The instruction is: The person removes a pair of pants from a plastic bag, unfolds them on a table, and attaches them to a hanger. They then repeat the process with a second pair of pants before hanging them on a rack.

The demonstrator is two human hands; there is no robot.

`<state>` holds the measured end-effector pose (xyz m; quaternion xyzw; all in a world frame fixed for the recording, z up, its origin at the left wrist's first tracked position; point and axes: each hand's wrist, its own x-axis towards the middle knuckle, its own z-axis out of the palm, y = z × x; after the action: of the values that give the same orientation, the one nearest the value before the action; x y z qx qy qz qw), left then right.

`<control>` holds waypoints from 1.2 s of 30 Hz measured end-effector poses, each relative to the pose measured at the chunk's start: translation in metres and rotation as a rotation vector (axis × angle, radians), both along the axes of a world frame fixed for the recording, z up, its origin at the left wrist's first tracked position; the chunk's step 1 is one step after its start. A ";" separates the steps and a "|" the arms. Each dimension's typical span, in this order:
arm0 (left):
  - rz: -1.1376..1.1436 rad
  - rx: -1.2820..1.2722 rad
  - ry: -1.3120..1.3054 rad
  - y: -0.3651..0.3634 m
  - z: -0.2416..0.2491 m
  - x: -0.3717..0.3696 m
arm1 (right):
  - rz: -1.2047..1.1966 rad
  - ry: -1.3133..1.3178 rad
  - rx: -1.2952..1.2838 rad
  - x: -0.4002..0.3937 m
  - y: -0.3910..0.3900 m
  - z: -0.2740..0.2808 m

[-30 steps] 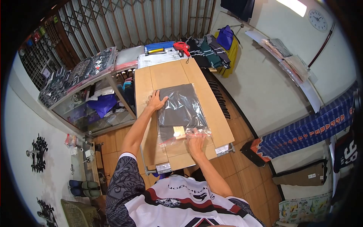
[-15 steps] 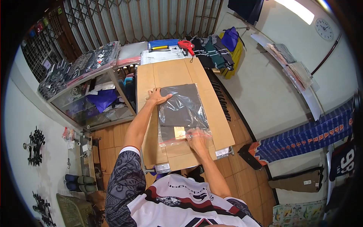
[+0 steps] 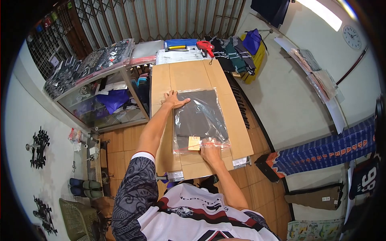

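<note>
A folded dark grey garment [image 3: 197, 114] lies flat inside a clear plastic zip bag [image 3: 223, 137] on the cardboard-topped table. My left hand [image 3: 175, 100] rests with fingers spread on the bag's upper left corner. Along the bag's near edge runs a red seal strip, and my right hand [image 3: 210, 152] has its fingers curled and pressed on it, right of centre. A small yellowish tag [image 3: 194, 143] shows just left of the right fingers. Fingertips of the right hand are partly hidden by the hand itself.
Brown cardboard [image 3: 187, 74] covers the table. At its far end are a red tag gun [image 3: 206, 47], a yellow-and-black tool [image 3: 176, 47] and papers. A glass display case [image 3: 108, 100] stands left. Folded clothes [image 3: 233, 52] are heaped at the far right.
My right hand has slid slightly left along the seal strip, closer to the tag. The left hand stays on the bag's upper corner. The whole view has shifted a little.
</note>
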<state>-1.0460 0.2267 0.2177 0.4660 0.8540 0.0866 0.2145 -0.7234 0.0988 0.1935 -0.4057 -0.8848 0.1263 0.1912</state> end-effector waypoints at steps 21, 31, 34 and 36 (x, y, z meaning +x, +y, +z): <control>-0.035 0.090 0.017 -0.008 -0.012 0.000 | 0.090 0.021 -0.392 0.069 -0.086 0.050; 0.160 0.716 0.078 -0.021 -0.049 0.005 | -0.187 0.188 -0.009 0.045 -0.084 0.028; 0.316 0.716 0.005 -0.008 -0.053 -0.010 | -0.205 0.199 0.073 0.033 -0.082 0.017; 0.475 0.615 -0.119 0.005 -0.053 -0.022 | -0.207 0.198 0.022 0.028 -0.079 0.012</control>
<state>-1.0682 0.2313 0.1649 0.2922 0.8582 0.4127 0.0880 -0.6959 0.0203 0.2051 -0.4782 -0.8164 0.1357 0.2939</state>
